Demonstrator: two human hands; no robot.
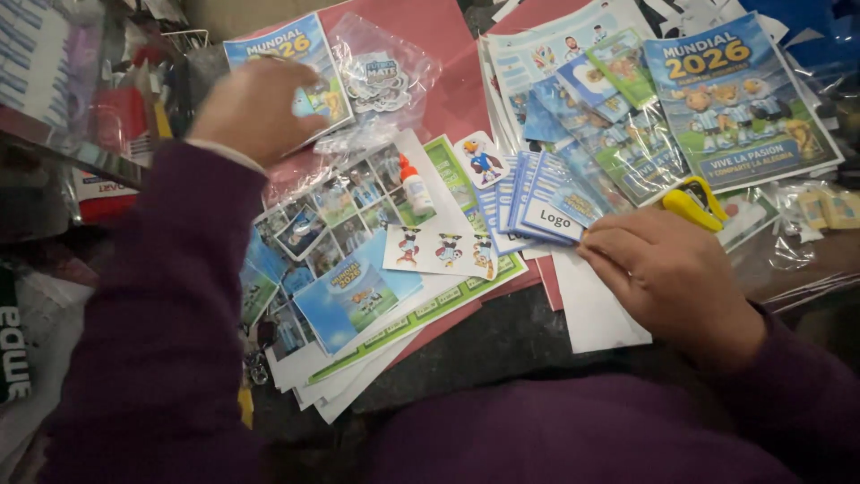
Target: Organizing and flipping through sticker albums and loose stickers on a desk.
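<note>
My right hand [676, 282] lies knuckles up on the table, its fingers curled loosely with the tips pressing on a fanned stack of small blue-and-white cards [537, 199]. The top card carries a white rectangular label. I pin the fan down rather than pinch it; the thumb is hidden under the palm. Just beyond my knuckles sits a yellow tool [692, 204], touching no finger. Under the wrist lies a plain white sheet [596, 314] over a dark cloth [502, 345].

My left hand [255, 108] reaches far up and to the left, back toward me, fingers bent down onto a blue booklet [300, 54] with cartoon figures on its cover. I cannot tell whether the fingertips clasp its edge or only rest there, since the hand covers them. Beside it lies a clear plastic bag of round stickers [381, 72] on a red sheet [439, 45].

Between my hands spreads a sheet of small photo stickers [336, 206], with a little white glue bottle [417, 188] with an orange cap lying on it, tilted. Next to that is a white sheet with three cartoon mascots [443, 246], and below it a blue leaflet [354, 296] over green-edged paper. Far right, a larger blue-and-green album cover [739, 99] rests on bagged packs.

Both arms wear purple sleeves [161, 341]; the left forearm runs steeply up the frame, the right comes in low from the right edge.
</note>
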